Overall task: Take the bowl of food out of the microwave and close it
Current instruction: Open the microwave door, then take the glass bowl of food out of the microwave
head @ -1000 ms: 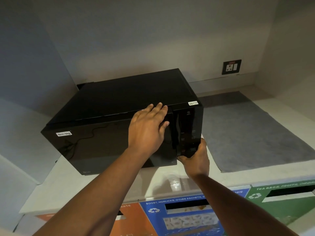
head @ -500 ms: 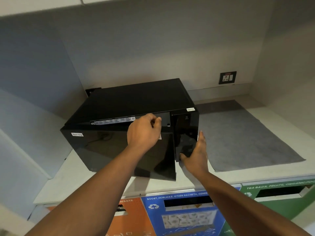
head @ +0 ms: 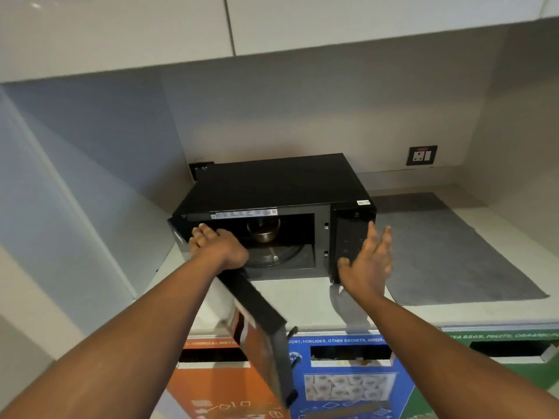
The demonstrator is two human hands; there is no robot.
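A black microwave (head: 281, 182) stands on the white counter with its door (head: 260, 322) swung wide toward me, hinged at the left. Inside, a steel bowl (head: 263, 231) sits at the back of the glass turntable (head: 278, 256). My left hand (head: 217, 246) rests on the top edge of the door near the hinge, fingers curled over it. Just in front of the control panel (head: 352, 237) my right hand (head: 367, 261) hovers with its fingers spread and nothing in it.
A grey mat (head: 447, 252) lies on the counter (head: 311, 306) right of the microwave. A wall socket (head: 421, 155) sits on the back wall. Orange, blue and green waste bins (head: 348, 376) with slots line the counter front below. White cabinets (head: 230, 25) hang overhead.
The microwave door has swung from shut to wide open, pulled by my left hand. My right hand has lifted off the control panel and spread. The bowl inside has come into view.
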